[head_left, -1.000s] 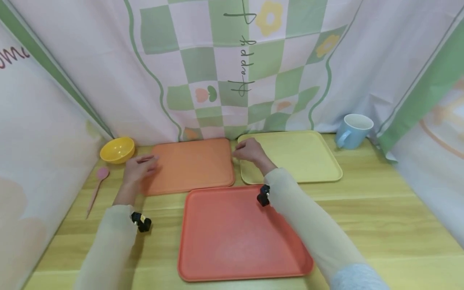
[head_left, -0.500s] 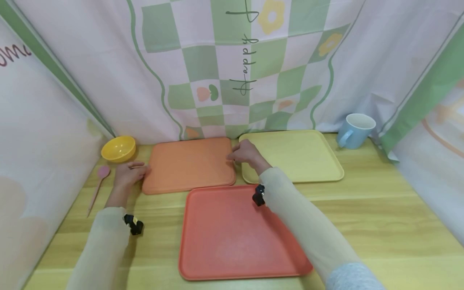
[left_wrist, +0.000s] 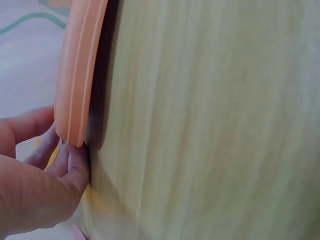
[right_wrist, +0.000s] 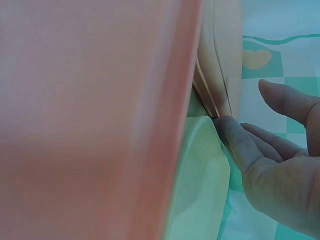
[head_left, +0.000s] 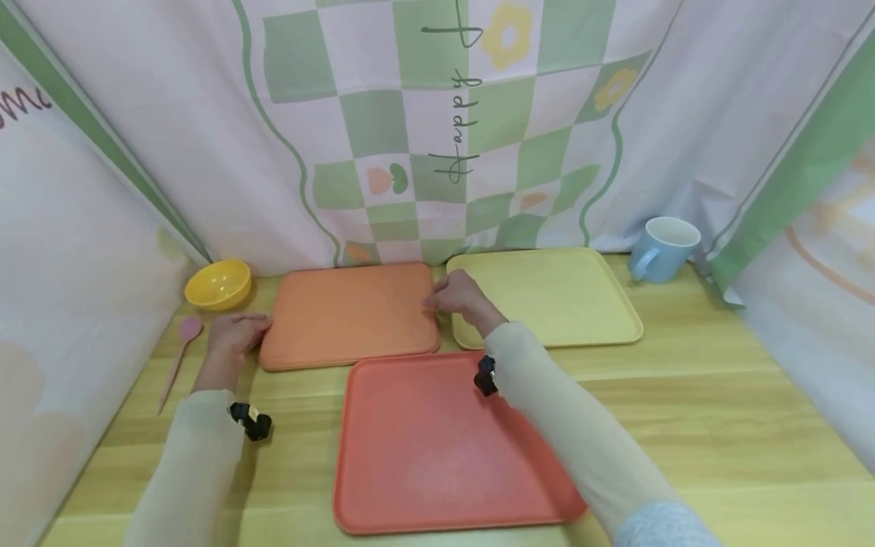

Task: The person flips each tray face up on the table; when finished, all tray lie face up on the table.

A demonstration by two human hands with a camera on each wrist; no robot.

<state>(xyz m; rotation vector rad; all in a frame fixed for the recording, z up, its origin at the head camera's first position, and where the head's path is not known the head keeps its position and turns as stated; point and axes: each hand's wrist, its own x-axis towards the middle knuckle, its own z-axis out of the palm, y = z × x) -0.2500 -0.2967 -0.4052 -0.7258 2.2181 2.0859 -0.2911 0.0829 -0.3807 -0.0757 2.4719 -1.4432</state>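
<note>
1. The orange tray (head_left: 352,315) lies between the two sets of fingers, one short end at each.
2. The left hand (head_left: 234,334) pinches its end, thumb above and fingers lower at the edge. The right hand (head_left: 461,295) touches the other end with fairly straight fingers, its thumb standing clear.
3. For steady handling, I would bring that right thumb onto the rim before taking any weight, then press evenly from both ends and keep the tray level.
4. Mind the yellow tray (head_left: 554,296), whose rim sits just beside the right fingertips, and the red tray (head_left: 437,448), nearer the body than either hand's fingers.
5. Only the head view gives the yellow bowl (head_left: 219,285) just beyond the left fingers, the pink spoon (head_left: 174,372) to their left, and the blue mug (head_left: 664,251) well right of the right fingers.
6. The left wrist view reveals the thumb-and-finger hold; the right wrist view reveals the thumb's gap and layered rims. It is dim there, so this may be several trays nested.
</note>
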